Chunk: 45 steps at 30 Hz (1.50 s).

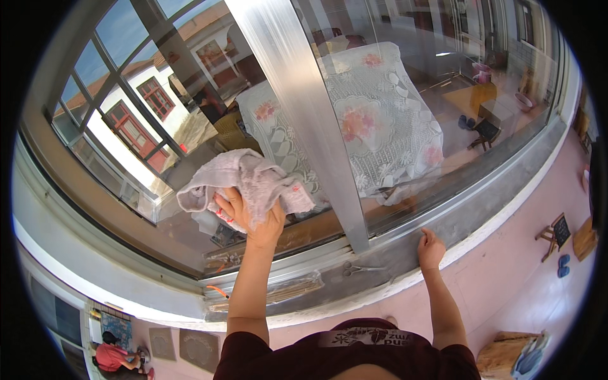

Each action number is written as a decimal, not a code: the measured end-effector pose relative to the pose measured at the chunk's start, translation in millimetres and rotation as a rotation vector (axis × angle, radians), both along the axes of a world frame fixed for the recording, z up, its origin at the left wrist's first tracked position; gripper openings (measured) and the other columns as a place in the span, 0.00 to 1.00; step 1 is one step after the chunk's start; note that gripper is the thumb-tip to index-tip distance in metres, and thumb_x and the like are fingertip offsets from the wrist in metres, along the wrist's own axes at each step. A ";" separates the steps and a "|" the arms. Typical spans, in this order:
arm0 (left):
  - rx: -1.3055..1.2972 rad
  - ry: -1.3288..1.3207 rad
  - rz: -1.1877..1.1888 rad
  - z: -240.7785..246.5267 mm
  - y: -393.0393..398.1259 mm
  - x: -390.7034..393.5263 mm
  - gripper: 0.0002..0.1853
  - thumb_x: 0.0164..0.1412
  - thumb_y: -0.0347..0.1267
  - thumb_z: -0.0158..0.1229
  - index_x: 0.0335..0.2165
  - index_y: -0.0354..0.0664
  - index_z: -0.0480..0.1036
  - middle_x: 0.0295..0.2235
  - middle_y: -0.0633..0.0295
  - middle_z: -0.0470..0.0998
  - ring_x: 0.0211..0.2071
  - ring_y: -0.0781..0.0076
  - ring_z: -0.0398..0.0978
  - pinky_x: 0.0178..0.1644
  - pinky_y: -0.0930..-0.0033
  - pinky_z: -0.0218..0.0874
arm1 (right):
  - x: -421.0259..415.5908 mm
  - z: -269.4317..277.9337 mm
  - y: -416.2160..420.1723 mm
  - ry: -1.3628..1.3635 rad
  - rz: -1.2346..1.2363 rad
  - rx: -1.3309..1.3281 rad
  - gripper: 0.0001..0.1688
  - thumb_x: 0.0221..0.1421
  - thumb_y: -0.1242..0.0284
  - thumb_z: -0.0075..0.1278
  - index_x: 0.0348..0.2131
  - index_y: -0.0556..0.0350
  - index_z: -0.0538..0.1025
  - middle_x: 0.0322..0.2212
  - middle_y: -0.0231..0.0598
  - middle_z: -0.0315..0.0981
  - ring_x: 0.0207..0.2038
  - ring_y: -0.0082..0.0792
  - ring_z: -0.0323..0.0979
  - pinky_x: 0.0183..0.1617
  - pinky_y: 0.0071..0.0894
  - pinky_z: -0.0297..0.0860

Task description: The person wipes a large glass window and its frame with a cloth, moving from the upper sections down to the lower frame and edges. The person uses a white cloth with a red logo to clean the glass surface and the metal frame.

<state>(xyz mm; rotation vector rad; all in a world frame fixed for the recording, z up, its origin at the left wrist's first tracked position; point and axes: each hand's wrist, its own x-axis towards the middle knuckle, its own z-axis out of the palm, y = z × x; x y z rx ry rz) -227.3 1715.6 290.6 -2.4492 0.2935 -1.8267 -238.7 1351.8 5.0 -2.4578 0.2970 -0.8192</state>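
A crumpled pale pinkish-grey cloth (247, 178) with red marks is in my left hand (261, 221), pressed flat against the left pane of a sliding window (190, 237). My right hand (431, 249) rests near the sill's edge, right of the metal window frame (304, 95), its fingers mostly curled and no object visible in it. Between my arms, a pair of scissors (363, 269) lies on the grey window sill (332, 285). Beside my left forearm is a clear plastic packet of thin sticks (294, 289).
Behind the glass stands a piece covered with a floral lace cloth (361, 123). A small folding stool (555, 235) and blue slippers (564, 266) are at the right. A person in a red top (110, 356) sits low at the bottom left, near two floor mats (199, 349).
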 end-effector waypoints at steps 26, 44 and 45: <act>0.172 -0.502 0.630 -136.9 344.4 -85.1 0.20 0.64 0.33 0.48 0.48 0.26 0.66 0.48 0.39 0.68 0.49 0.37 0.66 0.55 0.47 0.55 | 3.3 -6.0 -3.1 -0.073 -0.015 -0.088 0.12 0.52 0.74 0.47 0.34 0.43 0.80 0.23 0.43 0.77 0.24 0.49 0.74 0.28 0.46 0.70; -1.221 -0.295 0.163 -198.4 107.9 -52.1 0.30 0.67 0.39 0.44 0.58 0.27 0.53 0.58 0.35 0.56 0.59 0.41 0.52 0.63 0.50 0.42 | 5.0 -9.5 -1.4 -0.013 -0.033 -0.081 0.11 0.52 0.73 0.48 0.35 0.42 0.80 0.27 0.39 0.78 0.26 0.46 0.75 0.30 0.43 0.71; -1.181 -0.237 0.133 -215.9 96.7 -45.8 0.31 0.67 0.41 0.43 0.58 0.27 0.52 0.58 0.34 0.54 0.61 0.41 0.49 0.64 0.49 0.39 | 4.7 -9.7 -2.2 -0.014 -0.032 -0.077 0.11 0.51 0.73 0.48 0.34 0.42 0.80 0.26 0.39 0.78 0.25 0.46 0.74 0.30 0.43 0.71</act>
